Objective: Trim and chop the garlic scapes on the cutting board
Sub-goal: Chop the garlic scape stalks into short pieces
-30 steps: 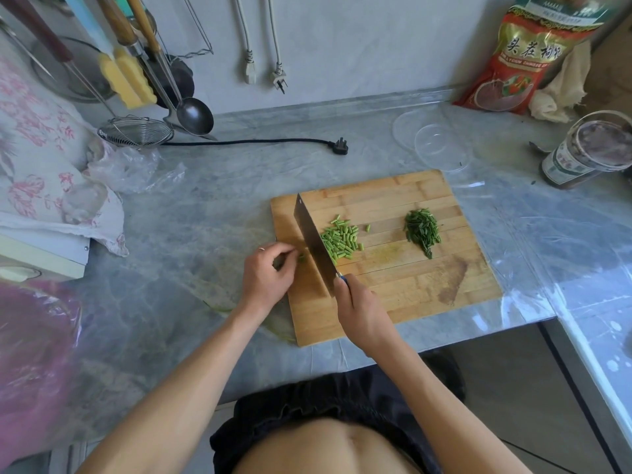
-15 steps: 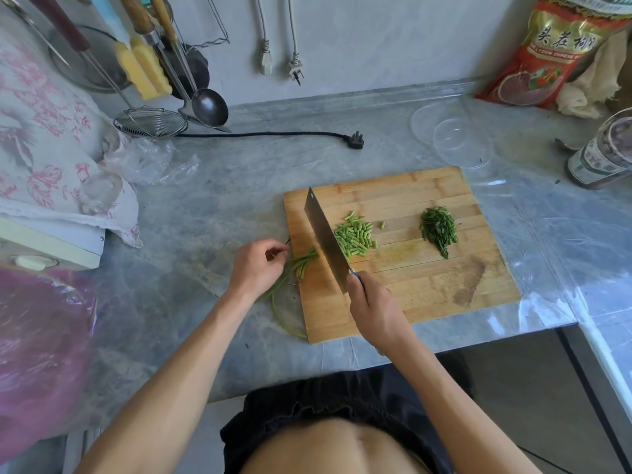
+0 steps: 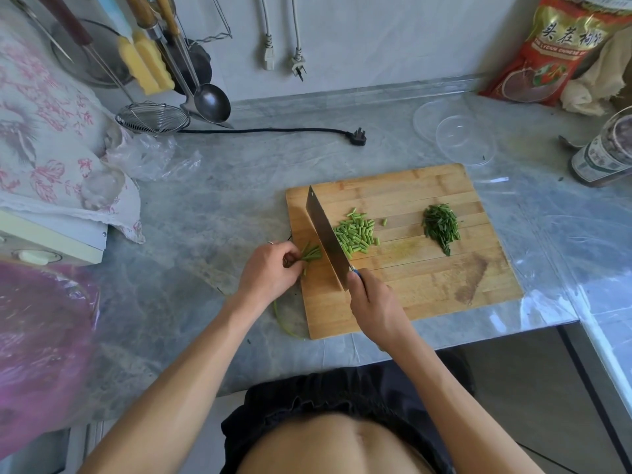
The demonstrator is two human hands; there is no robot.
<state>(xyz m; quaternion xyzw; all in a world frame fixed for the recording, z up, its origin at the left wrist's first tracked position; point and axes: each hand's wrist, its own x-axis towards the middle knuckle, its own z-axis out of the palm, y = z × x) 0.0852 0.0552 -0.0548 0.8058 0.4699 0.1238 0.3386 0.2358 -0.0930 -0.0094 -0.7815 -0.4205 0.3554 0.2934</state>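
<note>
Grey counter (image 3: pixel 212 213), red bag (image 3: pixel 543 49) w/ Chinese text, "CHINESE" legible

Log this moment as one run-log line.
left hand pinches scape bundle | right hand grips cleaver | chopped pile on board

Bright, even daylight with soft shadows; sharp centre, wide-angle bending and blur at the edges.

bare board front (image 3: pixel 427 295), cleaver (image 3: pixel 325 234) dividing left
</note>
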